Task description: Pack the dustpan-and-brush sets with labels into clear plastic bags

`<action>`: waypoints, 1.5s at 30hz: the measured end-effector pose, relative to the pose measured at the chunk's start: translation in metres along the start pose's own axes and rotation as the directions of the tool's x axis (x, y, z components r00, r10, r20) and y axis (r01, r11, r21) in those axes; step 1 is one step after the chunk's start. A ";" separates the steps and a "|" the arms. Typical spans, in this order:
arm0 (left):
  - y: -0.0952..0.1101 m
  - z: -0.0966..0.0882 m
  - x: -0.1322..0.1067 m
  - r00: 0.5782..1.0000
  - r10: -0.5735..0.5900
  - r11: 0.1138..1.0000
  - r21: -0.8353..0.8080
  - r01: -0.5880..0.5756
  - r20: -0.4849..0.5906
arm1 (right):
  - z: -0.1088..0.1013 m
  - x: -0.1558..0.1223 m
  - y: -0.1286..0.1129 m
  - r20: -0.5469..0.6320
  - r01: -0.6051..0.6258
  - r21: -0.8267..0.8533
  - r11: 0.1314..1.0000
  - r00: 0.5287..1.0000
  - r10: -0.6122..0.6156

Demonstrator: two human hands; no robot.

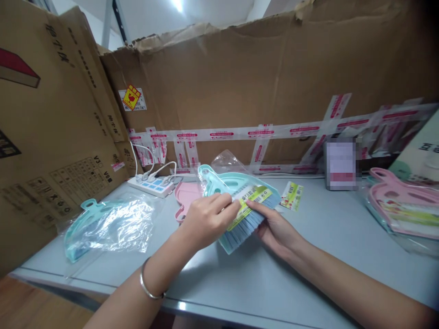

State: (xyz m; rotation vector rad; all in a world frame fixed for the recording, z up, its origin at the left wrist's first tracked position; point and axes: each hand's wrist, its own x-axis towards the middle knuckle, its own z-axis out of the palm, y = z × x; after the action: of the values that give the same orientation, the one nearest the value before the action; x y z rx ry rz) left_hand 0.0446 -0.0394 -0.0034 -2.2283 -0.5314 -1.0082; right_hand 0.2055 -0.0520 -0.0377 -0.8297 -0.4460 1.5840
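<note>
From my remote seat I see a bare left arm [135, 304] and a bare right arm [338, 269], both slim and smooth in outline, leading to an unadorned left hand [210, 218] and right hand [278, 232], with a narrow, rounded, polished silver bangle [142, 283] circling the left arm near the hand.

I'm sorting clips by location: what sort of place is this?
Perhaps a storeroom or packing workspace: a large taped cardboard box backs the table, and besides the labelled dustpan set being held, plastic-wrapped dustpans lie at right.
</note>
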 end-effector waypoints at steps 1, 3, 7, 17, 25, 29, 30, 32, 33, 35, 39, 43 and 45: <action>0.001 -0.001 0.000 1.000 -0.004 0.999 -0.052 0.004 0.001 | 0.000 0.000 0.000 0.001 0.002 0.013 1.000 1.000 -0.002; -0.003 -0.001 -0.002 0.995 -0.084 0.984 -0.163 0.075 -0.045 | 0.000 0.000 -0.002 0.000 0.015 0.044 0.999 1.000 -0.015; -0.018 0.002 -0.007 0.726 -0.671 0.703 -0.442 0.557 -0.153 | 0.002 -0.001 -0.005 -0.039 0.048 0.085 0.995 0.998 -0.045; -0.010 0.017 0.003 0.115 -0.577 -0.674 -0.551 0.492 0.809 | 0.005 -0.004 0.000 -0.025 0.003 0.092 0.996 1.000 0.000; 0.005 0.031 -0.011 0.145 -0.462 -0.788 -0.480 0.385 0.875 | 0.004 -0.002 -0.003 -0.038 0.018 0.100 0.995 0.999 -0.014; 0.017 0.034 -0.014 0.276 -0.470 -0.732 -0.545 0.409 0.838 | 0.002 0.001 -0.007 -0.076 0.084 0.135 0.987 0.994 -0.074; 0.019 0.034 -0.014 0.310 -0.461 -0.714 -0.554 0.428 0.832 | 0.002 0.001 -0.007 -0.083 0.099 0.135 0.986 0.993 -0.088; 0.021 0.033 -0.015 0.369 -0.431 -0.678 -0.565 0.470 0.824 | 0.002 0.002 -0.008 -0.080 0.118 0.124 0.985 0.991 -0.109; 0.021 0.033 -0.015 0.389 -0.425 -0.659 -0.574 0.485 0.817 | 0.002 0.002 -0.008 -0.075 0.121 0.117 0.986 0.991 -0.113; 0.020 0.033 -0.015 0.392 -0.446 -0.628 -0.593 0.504 0.805 | 0.004 0.002 -0.007 -0.071 0.114 0.105 0.988 0.992 -0.107; 0.015 0.032 -0.014 0.334 -0.476 -0.625 -0.580 0.522 0.813 | 0.003 0.005 -0.008 -0.102 0.110 0.055 0.992 0.989 -0.104; 0.008 0.030 -0.013 0.329 -0.453 -0.643 -0.559 0.524 0.829 | -0.005 0.012 -0.013 -0.166 0.091 -0.118 0.989 0.980 -0.110; 0.002 0.030 -0.013 0.308 -0.468 -0.646 -0.559 0.521 0.828 | -0.011 0.015 -0.017 -0.130 0.031 -0.256 0.966 0.989 -0.066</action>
State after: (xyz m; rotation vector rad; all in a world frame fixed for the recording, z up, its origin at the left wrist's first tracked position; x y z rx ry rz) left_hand 0.0533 -0.0219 -0.0294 -2.9186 -2.0486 -2.9664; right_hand 0.2249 -0.0358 -0.0371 -1.1075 -0.5730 1.4318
